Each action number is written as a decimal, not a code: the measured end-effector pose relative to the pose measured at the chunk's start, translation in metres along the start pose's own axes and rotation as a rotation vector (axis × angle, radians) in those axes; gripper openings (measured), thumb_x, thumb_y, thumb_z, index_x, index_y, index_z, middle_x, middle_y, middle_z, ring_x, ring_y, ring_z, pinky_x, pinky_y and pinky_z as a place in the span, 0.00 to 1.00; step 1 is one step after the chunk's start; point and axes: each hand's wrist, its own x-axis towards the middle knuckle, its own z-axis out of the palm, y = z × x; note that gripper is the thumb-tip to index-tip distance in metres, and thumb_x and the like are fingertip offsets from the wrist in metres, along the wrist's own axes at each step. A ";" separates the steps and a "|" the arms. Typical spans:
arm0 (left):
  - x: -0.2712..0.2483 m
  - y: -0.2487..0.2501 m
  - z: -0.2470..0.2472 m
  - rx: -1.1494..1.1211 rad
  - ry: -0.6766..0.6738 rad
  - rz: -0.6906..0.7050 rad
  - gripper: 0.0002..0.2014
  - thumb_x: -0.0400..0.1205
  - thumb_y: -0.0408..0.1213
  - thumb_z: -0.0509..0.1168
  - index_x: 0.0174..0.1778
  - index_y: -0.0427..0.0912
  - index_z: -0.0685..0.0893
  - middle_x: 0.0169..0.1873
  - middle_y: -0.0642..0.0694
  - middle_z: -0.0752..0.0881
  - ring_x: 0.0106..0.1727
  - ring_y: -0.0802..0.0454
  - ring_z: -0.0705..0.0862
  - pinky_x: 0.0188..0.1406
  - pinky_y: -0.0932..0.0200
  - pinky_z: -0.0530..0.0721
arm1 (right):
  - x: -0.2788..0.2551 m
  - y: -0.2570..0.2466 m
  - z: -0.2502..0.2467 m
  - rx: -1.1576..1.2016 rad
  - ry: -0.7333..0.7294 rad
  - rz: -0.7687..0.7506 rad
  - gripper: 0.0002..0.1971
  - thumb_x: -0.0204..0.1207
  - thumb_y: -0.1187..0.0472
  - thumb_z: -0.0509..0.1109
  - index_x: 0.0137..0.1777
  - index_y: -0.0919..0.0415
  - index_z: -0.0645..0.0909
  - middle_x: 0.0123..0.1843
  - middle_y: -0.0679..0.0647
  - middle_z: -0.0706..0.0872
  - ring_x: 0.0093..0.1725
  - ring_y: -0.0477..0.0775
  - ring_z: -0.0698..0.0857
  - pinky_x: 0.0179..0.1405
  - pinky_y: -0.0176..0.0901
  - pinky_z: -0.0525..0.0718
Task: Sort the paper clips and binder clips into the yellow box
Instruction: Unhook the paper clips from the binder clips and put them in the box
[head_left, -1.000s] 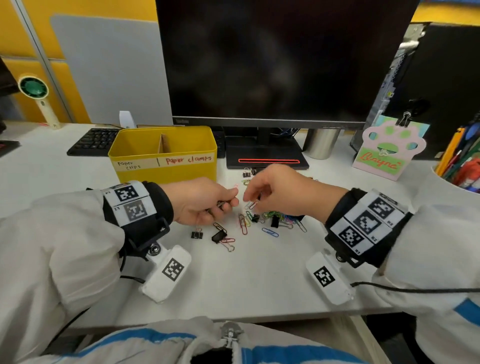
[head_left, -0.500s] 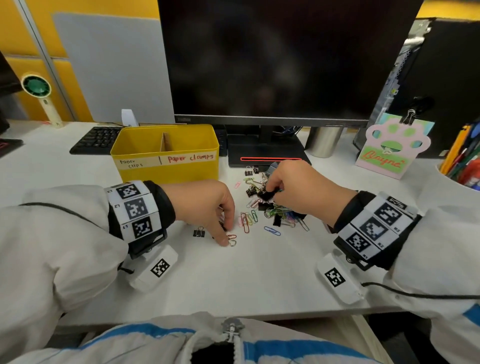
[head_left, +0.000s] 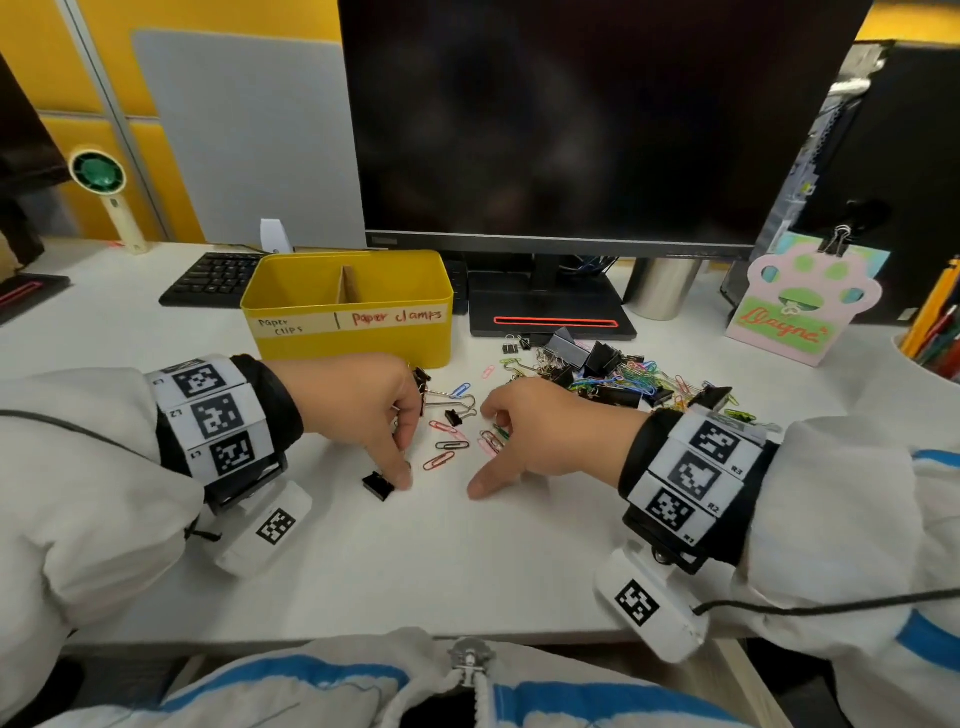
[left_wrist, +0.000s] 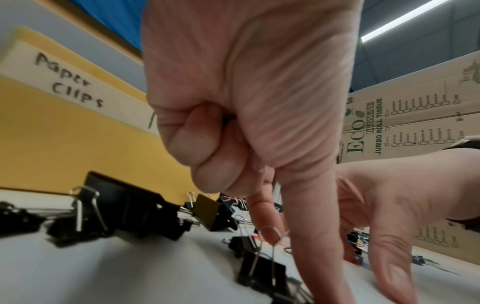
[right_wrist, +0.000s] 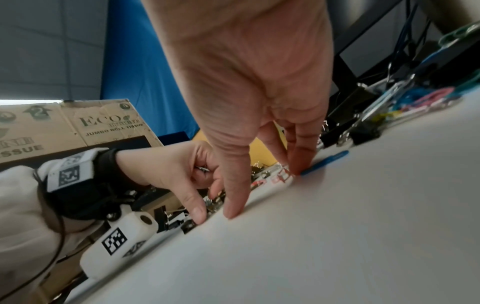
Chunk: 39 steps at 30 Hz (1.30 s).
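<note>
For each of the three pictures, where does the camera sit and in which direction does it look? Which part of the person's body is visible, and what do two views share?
Head: sits above, looks forward and down at the desk; shows both sleeves, left hand and right hand.
Left wrist: sits low under the left wrist, looks along the left hand toward the yellow box.
Right wrist: sits low under the right wrist, looks along the right hand across the desk.
Shared: each wrist view also shows the other hand; head and left wrist both show the box's "Paper clips" label.

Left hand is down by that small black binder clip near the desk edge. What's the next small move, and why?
Probably pinch the small black binder clip and lift it: the left hand has its thumb tip against the clip, which lies on the desk, and the yellow box stands just behind.
</note>
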 end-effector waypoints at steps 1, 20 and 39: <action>-0.001 -0.003 -0.001 0.010 -0.003 -0.016 0.18 0.60 0.57 0.86 0.33 0.51 0.89 0.25 0.62 0.83 0.27 0.63 0.76 0.25 0.67 0.71 | 0.002 -0.003 0.002 0.012 0.005 -0.015 0.48 0.58 0.40 0.87 0.78 0.58 0.74 0.69 0.52 0.79 0.64 0.55 0.80 0.61 0.45 0.81; -0.009 -0.008 -0.004 -1.163 0.114 -0.510 0.24 0.79 0.62 0.67 0.46 0.40 0.81 0.25 0.52 0.68 0.20 0.59 0.62 0.11 0.70 0.59 | 0.026 -0.027 0.008 0.207 0.055 -0.194 0.04 0.68 0.68 0.80 0.41 0.59 0.90 0.29 0.45 0.87 0.29 0.40 0.82 0.36 0.37 0.85; 0.012 0.017 0.005 -1.690 -0.004 -0.448 0.16 0.91 0.47 0.55 0.42 0.42 0.77 0.26 0.49 0.75 0.19 0.60 0.71 0.08 0.72 0.65 | 0.020 -0.031 -0.044 0.482 0.283 -0.271 0.06 0.72 0.66 0.80 0.47 0.56 0.93 0.45 0.54 0.93 0.46 0.51 0.91 0.51 0.53 0.92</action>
